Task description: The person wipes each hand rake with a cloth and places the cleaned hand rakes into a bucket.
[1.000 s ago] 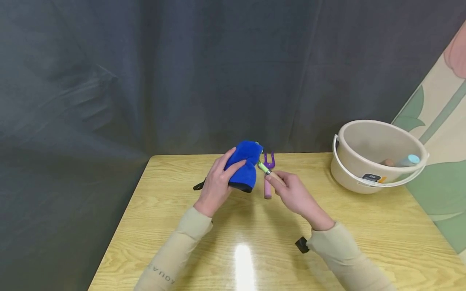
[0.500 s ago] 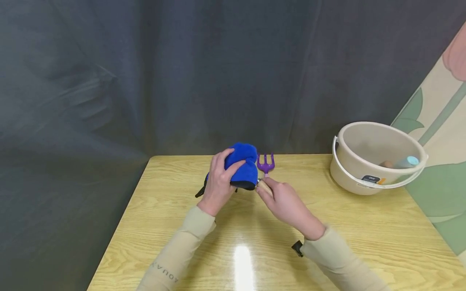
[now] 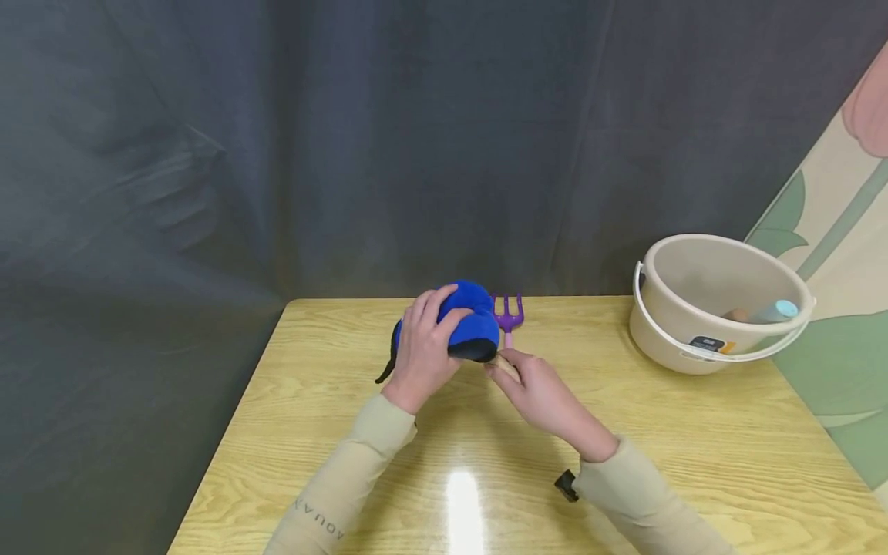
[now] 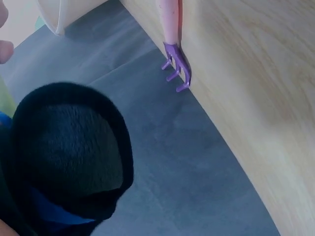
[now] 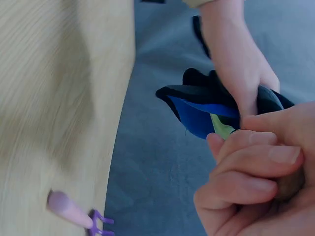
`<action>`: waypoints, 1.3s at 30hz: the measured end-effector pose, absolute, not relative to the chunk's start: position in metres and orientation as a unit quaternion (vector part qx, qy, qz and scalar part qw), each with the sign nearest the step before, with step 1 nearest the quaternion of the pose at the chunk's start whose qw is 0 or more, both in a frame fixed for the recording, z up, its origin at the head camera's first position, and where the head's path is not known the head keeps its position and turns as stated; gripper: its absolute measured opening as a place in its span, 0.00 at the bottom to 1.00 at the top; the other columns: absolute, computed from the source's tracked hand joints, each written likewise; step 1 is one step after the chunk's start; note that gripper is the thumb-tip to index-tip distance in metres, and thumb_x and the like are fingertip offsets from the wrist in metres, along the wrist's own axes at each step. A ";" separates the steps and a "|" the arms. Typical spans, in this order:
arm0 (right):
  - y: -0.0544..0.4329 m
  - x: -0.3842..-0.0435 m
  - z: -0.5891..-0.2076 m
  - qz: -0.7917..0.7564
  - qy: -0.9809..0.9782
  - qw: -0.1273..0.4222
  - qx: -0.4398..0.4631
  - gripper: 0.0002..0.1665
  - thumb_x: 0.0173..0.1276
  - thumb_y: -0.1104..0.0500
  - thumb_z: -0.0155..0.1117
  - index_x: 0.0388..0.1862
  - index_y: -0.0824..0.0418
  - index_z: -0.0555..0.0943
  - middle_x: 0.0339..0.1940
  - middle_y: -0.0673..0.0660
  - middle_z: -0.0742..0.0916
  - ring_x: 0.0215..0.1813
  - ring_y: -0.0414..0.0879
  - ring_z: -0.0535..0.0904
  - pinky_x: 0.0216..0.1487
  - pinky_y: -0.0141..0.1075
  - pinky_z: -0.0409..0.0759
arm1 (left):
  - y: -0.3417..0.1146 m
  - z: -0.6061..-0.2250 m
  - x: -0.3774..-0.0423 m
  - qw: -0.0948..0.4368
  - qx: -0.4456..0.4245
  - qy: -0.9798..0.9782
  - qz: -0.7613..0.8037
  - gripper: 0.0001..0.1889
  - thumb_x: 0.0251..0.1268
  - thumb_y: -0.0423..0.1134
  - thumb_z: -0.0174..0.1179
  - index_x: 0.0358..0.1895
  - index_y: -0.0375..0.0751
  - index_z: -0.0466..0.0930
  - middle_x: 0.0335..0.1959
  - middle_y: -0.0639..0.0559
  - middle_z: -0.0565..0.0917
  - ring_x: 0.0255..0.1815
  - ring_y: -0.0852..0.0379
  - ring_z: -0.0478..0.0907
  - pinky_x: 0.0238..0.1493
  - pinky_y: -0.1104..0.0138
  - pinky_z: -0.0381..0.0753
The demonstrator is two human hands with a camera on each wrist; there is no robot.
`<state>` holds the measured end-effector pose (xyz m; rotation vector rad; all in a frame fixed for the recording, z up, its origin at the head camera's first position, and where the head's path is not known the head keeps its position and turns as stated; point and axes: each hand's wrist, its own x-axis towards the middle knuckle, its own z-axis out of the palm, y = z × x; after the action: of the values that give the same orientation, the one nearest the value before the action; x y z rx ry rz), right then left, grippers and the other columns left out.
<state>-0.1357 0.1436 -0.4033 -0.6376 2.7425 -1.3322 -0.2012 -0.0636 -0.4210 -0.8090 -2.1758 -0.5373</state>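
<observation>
In the head view, my left hand (image 3: 423, 351) grips a bunched blue plush cloth (image 3: 479, 330) with black edging, and a black strap hangs at its left. My right hand (image 3: 544, 393) holds the wooden handle (image 3: 506, 365) of a small garden hand tool. The right wrist view shows the tool's green part (image 5: 221, 127) between folds of the cloth; the rest of its head is hidden, so I cannot tell its kind. In the left wrist view the cloth (image 4: 74, 147) fills the lower left. Both hands are above the wooden table, close together.
A purple three-pronged hand fork (image 3: 509, 316) with a pink handle lies just behind my right hand, prongs toward the table's back edge. A beige bucket (image 3: 666, 339) at the back right contains a light-blue handle (image 3: 784, 310) and a brown one (image 3: 737, 315). A dark curtain (image 3: 444, 154) hangs behind.
My right hand has moved left and slightly down, and the tool's green shank has slipped from sight behind the cloth. My left hand has shifted slightly right. More of the fork's prongs shows.
</observation>
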 end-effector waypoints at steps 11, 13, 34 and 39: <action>0.169 -0.150 -0.395 -0.523 0.836 0.067 -0.154 0.19 0.82 0.49 0.54 0.42 0.62 0.83 0.16 0.49 0.68 0.16 0.41 0.58 0.16 0.33 0.55 | -0.069 -0.417 -0.193 0.309 -0.357 -0.851 -0.231 0.34 0.46 0.31 0.82 0.62 0.45 0.82 0.77 0.43 0.64 0.73 0.41 0.62 0.73 0.51 0.63; 0.172 -0.151 -0.394 -0.525 0.837 0.065 -0.144 0.20 0.82 0.48 0.55 0.43 0.64 0.82 0.15 0.49 0.68 0.16 0.41 0.58 0.16 0.33 0.55 | -0.070 -0.418 -0.192 0.310 -0.359 -0.850 -0.230 0.35 0.47 0.31 0.82 0.63 0.45 0.81 0.77 0.43 0.63 0.73 0.41 0.62 0.73 0.50 0.63; 0.151 -0.141 -0.397 -0.403 0.895 -0.059 -0.180 0.21 0.79 0.49 0.59 0.58 0.63 0.82 0.28 0.49 0.88 0.28 0.37 0.83 0.26 0.38 0.79 | -0.068 -0.421 -0.195 0.338 -0.341 -0.838 -0.260 0.26 0.54 0.32 0.78 0.59 0.38 0.84 0.77 0.39 0.62 0.72 0.41 0.63 0.69 0.50 0.69; 0.149 -0.140 -0.397 -0.376 0.900 -0.084 -0.206 0.14 0.79 0.52 0.60 0.51 0.60 0.84 0.24 0.47 0.85 0.24 0.37 0.78 0.27 0.38 0.78 | -0.067 -0.422 -0.196 0.347 -0.339 -0.836 -0.257 0.26 0.52 0.31 0.79 0.58 0.39 0.85 0.77 0.39 0.63 0.71 0.41 0.64 0.68 0.50 0.70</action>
<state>-0.1403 0.1491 -0.3974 -0.6833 2.9886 -1.2482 -0.1957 -0.0671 -0.4216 -0.8780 -2.1677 -0.6666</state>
